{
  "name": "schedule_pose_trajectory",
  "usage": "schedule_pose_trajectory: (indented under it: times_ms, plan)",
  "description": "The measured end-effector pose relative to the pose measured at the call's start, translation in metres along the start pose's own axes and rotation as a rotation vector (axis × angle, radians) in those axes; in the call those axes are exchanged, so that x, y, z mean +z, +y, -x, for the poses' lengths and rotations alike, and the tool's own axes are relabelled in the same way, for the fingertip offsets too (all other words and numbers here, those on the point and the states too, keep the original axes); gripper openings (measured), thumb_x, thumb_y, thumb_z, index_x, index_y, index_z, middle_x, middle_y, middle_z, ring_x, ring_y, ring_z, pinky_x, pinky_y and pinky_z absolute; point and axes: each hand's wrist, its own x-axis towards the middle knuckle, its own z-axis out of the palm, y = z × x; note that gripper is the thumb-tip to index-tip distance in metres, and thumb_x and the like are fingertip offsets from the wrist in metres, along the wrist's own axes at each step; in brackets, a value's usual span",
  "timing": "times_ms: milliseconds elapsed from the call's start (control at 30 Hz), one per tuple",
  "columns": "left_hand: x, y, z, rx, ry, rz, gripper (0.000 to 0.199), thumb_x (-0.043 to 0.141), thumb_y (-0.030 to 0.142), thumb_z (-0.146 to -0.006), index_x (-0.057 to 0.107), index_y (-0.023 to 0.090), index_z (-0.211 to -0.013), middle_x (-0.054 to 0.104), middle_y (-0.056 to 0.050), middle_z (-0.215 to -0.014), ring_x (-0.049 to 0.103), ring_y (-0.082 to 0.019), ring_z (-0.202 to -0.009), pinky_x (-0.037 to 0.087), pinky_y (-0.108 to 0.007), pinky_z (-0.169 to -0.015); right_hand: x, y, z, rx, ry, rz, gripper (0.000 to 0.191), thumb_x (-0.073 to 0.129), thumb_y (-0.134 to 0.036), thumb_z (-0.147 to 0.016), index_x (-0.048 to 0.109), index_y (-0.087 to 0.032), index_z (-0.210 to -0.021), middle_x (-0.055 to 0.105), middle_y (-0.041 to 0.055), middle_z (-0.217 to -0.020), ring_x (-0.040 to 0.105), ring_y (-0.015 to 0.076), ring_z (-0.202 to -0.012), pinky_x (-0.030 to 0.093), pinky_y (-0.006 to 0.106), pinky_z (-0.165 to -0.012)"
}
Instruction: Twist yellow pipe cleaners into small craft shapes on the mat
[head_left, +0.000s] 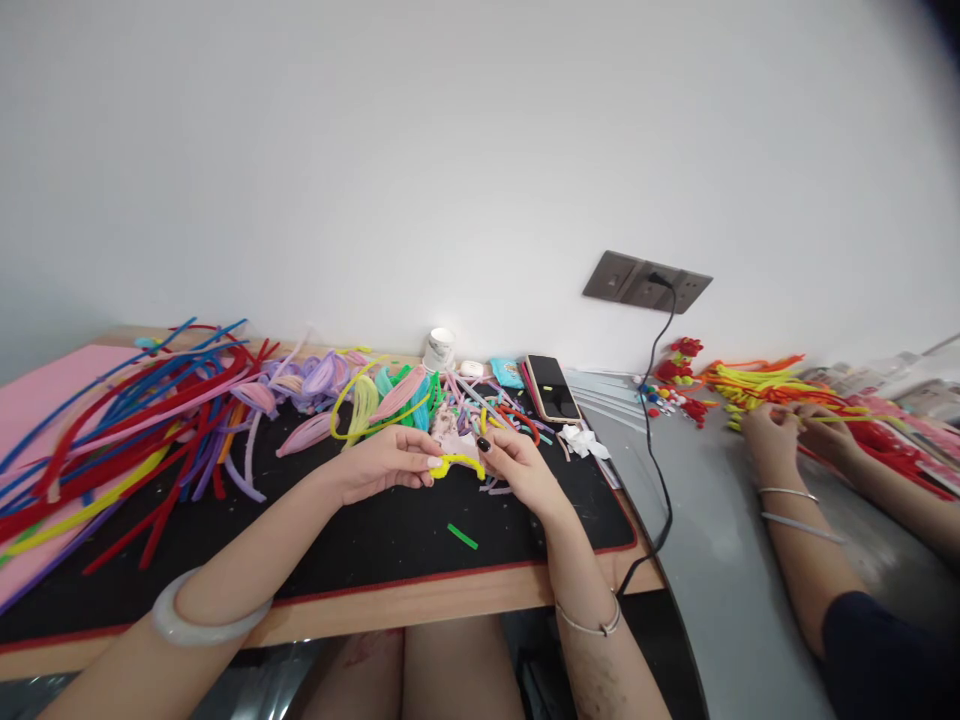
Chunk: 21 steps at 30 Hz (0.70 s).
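Observation:
Between my two hands a short yellow pipe cleaner [459,461] bends in a low arch above the black mat [360,548]. My left hand [394,463] pinches its left end, which looks thicker or coiled. At the other end, the thumb and fingers of my right hand [517,468] close on the pipe cleaner. A short green pipe cleaner piece [463,537] lies on the mat just below my hands. Behind them is a pile of small cut pieces in mixed colours, partly hidden by my fingers.
Long red, blue and purple pipe cleaners [172,430] spread over the left side. Pastel bundles [322,375], a white cup [439,349] and a phone [553,388] line the back. A black cable [654,440] hangs from the wall socket. At right, a co-worker's hands [772,435] handle pipe cleaners.

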Motion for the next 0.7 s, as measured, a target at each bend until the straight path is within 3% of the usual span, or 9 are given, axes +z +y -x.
schedule_pose_trajectory:
  times_ms: [167, 333, 467, 567, 633, 700]
  plan:
    - [0.0, 0.0, 0.0, -0.006, 0.002, -0.018, 0.024, 0.078, 0.021, -0.06, 0.065, 0.013, -0.079, 0.066, -0.002, -0.065, 0.061, -0.008, -0.057, 0.048, -0.014, -0.052, -0.001, -0.005, 0.002, 0.015, -0.05, 0.064, 0.035, 0.047, -0.042, -0.084, 0.041, -0.017, -0.061, 0.032, -0.0041, -0.057, 0.027, 0.0075, -0.051, 0.021, 0.021, -0.046]
    - [-0.001, -0.002, -0.001, 0.001, 0.009, 0.004, 0.02, 0.075, 0.019, -0.064, 0.065, 0.012, -0.081, 0.066, -0.002, -0.065, 0.061, -0.008, -0.057, 0.049, -0.014, -0.054, 0.002, -0.003, 0.002, 0.0, 0.029, -0.008, 0.035, 0.05, -0.043, -0.082, 0.042, -0.017, -0.061, 0.033, -0.0043, -0.056, 0.027, 0.0074, -0.049, 0.021, 0.022, -0.046]
    - [-0.001, -0.002, -0.005, 0.055, 0.064, 0.082, 0.015, 0.072, 0.012, -0.067, 0.065, 0.011, -0.08, 0.066, -0.003, -0.064, 0.061, -0.008, -0.055, 0.051, -0.014, -0.053, -0.001, 0.004, 0.001, -0.052, 0.325, -0.113, 0.032, 0.052, -0.042, -0.081, 0.043, -0.018, -0.062, 0.031, -0.0054, -0.053, 0.024, 0.0066, -0.045, 0.019, 0.021, -0.044]
    - [-0.004, 0.0, -0.009, 0.215, 0.268, 0.216, 0.011, 0.067, 0.007, -0.07, 0.063, 0.012, -0.079, 0.066, -0.001, -0.064, 0.062, -0.007, -0.057, 0.051, -0.012, -0.055, -0.006, 0.009, -0.001, -0.097, 0.598, -0.209, 0.03, 0.052, -0.039, -0.081, 0.04, -0.018, -0.062, 0.027, -0.0073, -0.05, 0.021, 0.006, -0.043, 0.016, 0.021, -0.042]
    - [-0.006, 0.002, -0.009, 0.284, 0.373, 0.283, 0.01, 0.065, 0.005, -0.071, 0.062, 0.012, -0.077, 0.065, 0.001, -0.063, 0.062, -0.006, -0.057, 0.051, -0.01, -0.056, -0.009, 0.011, -0.002, -0.105, 0.715, -0.27, 0.028, 0.052, -0.037, -0.081, 0.04, -0.019, -0.062, 0.023, -0.0084, -0.049, 0.018, 0.0058, -0.041, 0.015, 0.02, -0.04]
    - [-0.008, 0.003, -0.008, 0.222, 0.28, 0.25, 0.01, 0.066, 0.004, -0.07, 0.061, 0.012, -0.074, 0.064, 0.001, -0.059, 0.061, -0.006, -0.054, 0.05, -0.011, -0.054, -0.01, 0.012, -0.003, -0.102, 0.773, -0.307, 0.028, 0.052, -0.035, -0.08, 0.04, -0.019, -0.062, 0.023, -0.0089, -0.048, 0.017, 0.0055, -0.041, 0.014, 0.02, -0.039]
